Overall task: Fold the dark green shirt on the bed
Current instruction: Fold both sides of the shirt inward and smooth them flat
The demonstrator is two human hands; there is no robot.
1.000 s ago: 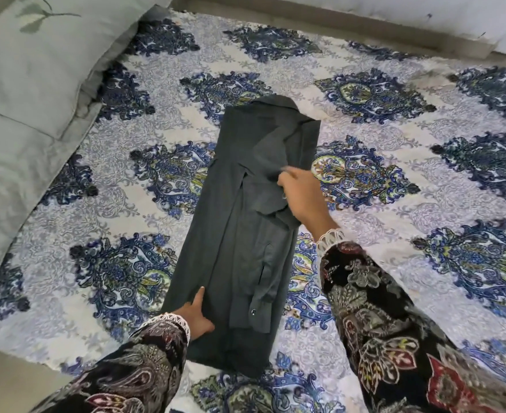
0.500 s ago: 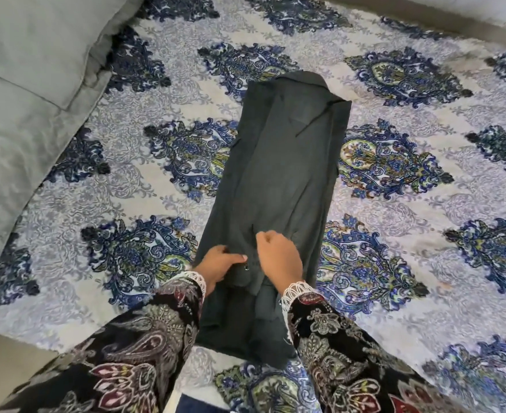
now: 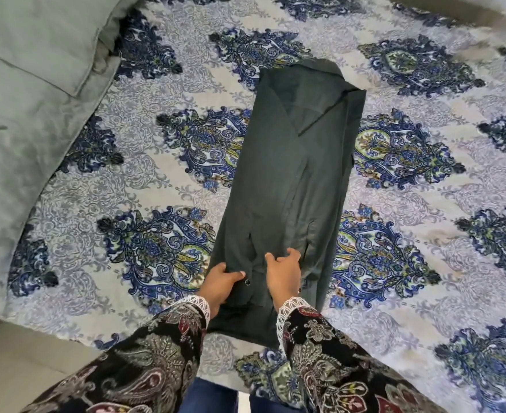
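Note:
The dark green shirt (image 3: pixel 293 174) lies on the bed (image 3: pixel 424 263) as a long narrow strip, sides folded in, its collar end far from me and its hem near the bed's front edge. My left hand (image 3: pixel 220 283) pinches the fabric near the strip's lower left edge, beside a small dark button. Close to it on the right, my right hand (image 3: pixel 281 271) grips a fold of cloth at the strip's lower middle. Both arms wear dark paisley sleeves with white lace cuffs.
The bedsheet is white-grey with blue floral medallions. A grey-green pillow (image 3: pixel 37 40) and a duvet (image 3: pixel 10 162) of the same colour lie along the left side. The bed's front edge runs just below the shirt's hem.
My right hand came down from the shirt's upper right to the lower middle, next to my left hand. Both hands now grip the fabric near the hem. The right side now lies flat.

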